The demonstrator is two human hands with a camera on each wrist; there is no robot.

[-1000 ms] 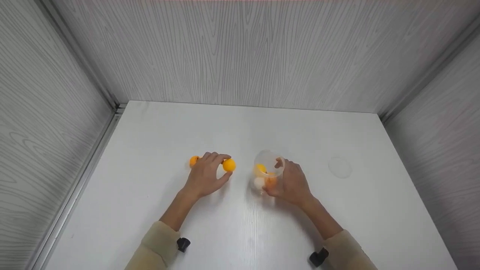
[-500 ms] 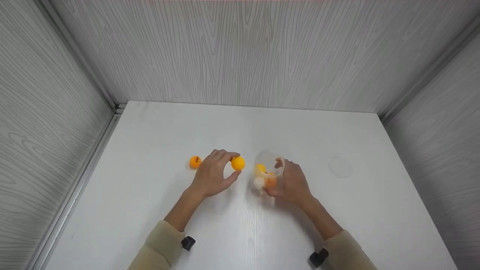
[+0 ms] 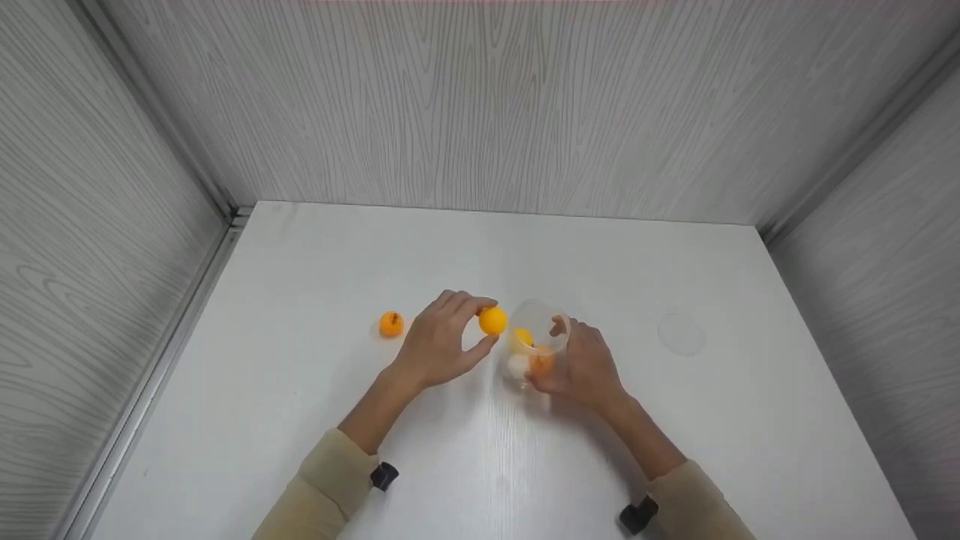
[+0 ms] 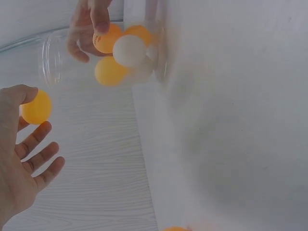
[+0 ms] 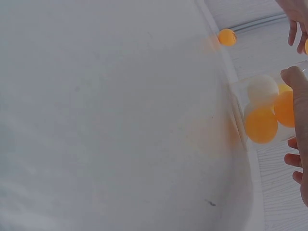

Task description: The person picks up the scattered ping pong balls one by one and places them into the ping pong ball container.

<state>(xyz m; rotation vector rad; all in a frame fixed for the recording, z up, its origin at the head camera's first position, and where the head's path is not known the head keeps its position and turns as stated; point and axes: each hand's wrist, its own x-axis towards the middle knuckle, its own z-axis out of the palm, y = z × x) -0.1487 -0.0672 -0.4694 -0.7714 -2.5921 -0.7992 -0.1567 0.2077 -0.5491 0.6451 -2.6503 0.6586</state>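
Between thumb and fingertips my left hand (image 3: 439, 341) pinches an orange ping-pong ball (image 3: 493, 320), held up just left of the rim of a clear plastic jar (image 3: 536, 309). My right hand (image 3: 589, 367) grips that jar around its right side; it stands upright on the table. Inside, in the left wrist view, lie several ping-pong balls: a white ball (image 4: 130, 51) and orange ones, such as the lower orange ball (image 4: 109, 71). Another orange ball (image 3: 391, 324) with a dark print rests on the table, left of my left hand.
A clear round lid (image 3: 681, 334) lies flat on the white table (image 3: 480, 255), right of the jar. Wood-grained panels (image 3: 480, 105) rise at the back and along both sides.
My left hand has moved right and slightly away with the pinched ball, up to the jar's rim. The loose ball at the left has come into full view. My right hand stays on the jar.
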